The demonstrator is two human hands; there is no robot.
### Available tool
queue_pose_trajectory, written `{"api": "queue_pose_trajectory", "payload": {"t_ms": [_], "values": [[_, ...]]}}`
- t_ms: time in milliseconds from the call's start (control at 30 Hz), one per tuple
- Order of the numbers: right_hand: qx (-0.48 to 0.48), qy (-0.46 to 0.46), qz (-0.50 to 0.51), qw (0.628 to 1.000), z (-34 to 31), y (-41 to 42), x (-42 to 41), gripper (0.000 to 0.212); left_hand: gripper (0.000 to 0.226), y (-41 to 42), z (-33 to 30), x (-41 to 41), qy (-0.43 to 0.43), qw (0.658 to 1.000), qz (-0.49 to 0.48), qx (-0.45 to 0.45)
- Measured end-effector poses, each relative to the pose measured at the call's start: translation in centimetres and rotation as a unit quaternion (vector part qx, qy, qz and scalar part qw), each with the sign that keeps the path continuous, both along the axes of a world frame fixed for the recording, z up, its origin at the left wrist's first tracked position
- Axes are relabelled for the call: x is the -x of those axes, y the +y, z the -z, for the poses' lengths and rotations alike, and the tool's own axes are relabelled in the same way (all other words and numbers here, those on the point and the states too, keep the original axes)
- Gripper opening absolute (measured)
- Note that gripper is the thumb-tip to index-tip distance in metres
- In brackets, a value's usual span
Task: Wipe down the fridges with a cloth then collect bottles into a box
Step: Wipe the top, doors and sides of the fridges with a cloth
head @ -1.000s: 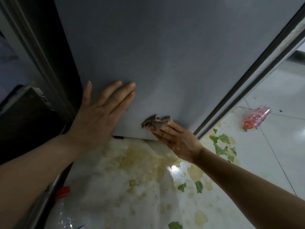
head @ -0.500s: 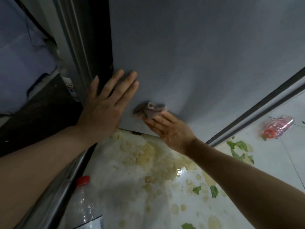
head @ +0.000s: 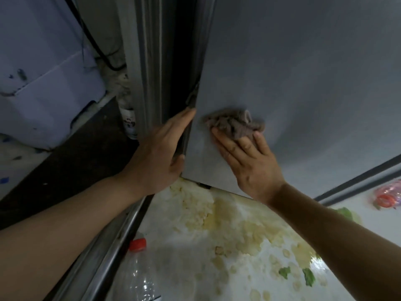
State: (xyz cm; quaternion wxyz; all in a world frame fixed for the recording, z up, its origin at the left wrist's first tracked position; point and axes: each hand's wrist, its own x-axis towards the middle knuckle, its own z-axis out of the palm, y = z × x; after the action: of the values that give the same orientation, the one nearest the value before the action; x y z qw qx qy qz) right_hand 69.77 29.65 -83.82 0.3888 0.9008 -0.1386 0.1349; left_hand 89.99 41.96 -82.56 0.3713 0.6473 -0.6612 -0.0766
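Note:
The grey fridge door [head: 303,79] fills the upper right of the head view. My right hand [head: 247,161] presses a crumpled grey-brown cloth [head: 235,124] flat against the door's lower left part with straight fingers. My left hand [head: 160,153] lies with straight fingers along the door's left edge, thumb on the door face. A clear plastic bottle with a red cap [head: 141,272] lies on the floor at the bottom. A pink bottle with a red cap [head: 388,196] lies on the floor at the right edge.
The white floor [head: 173,246] under the door is covered with yellowish spills and green leaf scraps [head: 308,276]. A dark gap and another bottle [head: 129,120] sit left of the fridge, beside a pale blue box [head: 43,83]. A metal rail [head: 112,246] runs along the lower left.
My left hand slid off the door face to its left edge. My right hand moved the cloth upward on the door. The view swung left.

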Motion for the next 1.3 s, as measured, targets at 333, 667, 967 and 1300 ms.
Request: {"api": "queue_pose_trajectory", "payload": {"t_ms": [333,667,967,1300], "values": [[-0.027,0.285,0.032,0.958,1.0,2.3,-2.8,0.057,0.090,1.7,0.9,-1.1,0.017,0.996,-0.036,-0.074],[0.019,0.019,-0.058,0.998,0.7,0.2,-5.1,0.048,0.074,2.5,3.3,-2.5,0.044,0.984,-0.143,-0.092],[0.010,0.391,0.010,0.920,10.0,2.5,-6.6,0.060,0.070,3.7,4.3,-1.9,0.045,0.985,-0.104,-0.129],[-0.020,0.040,-0.018,0.999,2.5,0.9,-1.3,0.047,0.077,1.5,5.7,0.7,0.052,0.985,-0.107,-0.127]]}}
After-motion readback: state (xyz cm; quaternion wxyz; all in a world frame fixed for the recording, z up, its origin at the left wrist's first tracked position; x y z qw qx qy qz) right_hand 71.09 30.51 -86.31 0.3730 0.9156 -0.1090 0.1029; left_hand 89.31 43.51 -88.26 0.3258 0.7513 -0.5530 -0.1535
